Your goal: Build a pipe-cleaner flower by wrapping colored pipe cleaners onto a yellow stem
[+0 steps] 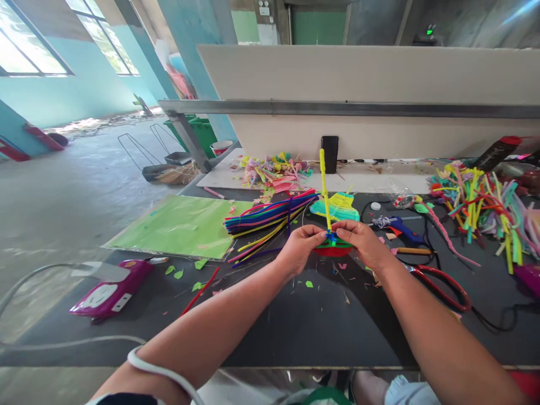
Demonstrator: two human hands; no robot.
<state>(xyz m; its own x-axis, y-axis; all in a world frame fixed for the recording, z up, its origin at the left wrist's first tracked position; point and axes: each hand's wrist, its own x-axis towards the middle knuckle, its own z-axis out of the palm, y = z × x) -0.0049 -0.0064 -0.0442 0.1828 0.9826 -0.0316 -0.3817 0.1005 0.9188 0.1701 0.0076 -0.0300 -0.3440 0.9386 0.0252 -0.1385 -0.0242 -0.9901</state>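
Observation:
My left hand and my right hand pinch a pipe-cleaner model between them, above the dark table. Its rounded base is red and green, with blue at the centre. From that centre an upright yellow fuzzy stem rises. Thumbs and fingertips of both hands press on the base from either side and cover part of it. Just behind lies a flat teal and yellow pipe-cleaner piece. To the left is a bundle of coloured pipe cleaners, tied with a purple one.
Right: a blue glue gun, red-handled scissors and a heap of pipe-cleaner pieces. Left: a green sheet and a purple corded device. A phone leans against the white board. A white cable crosses my left arm.

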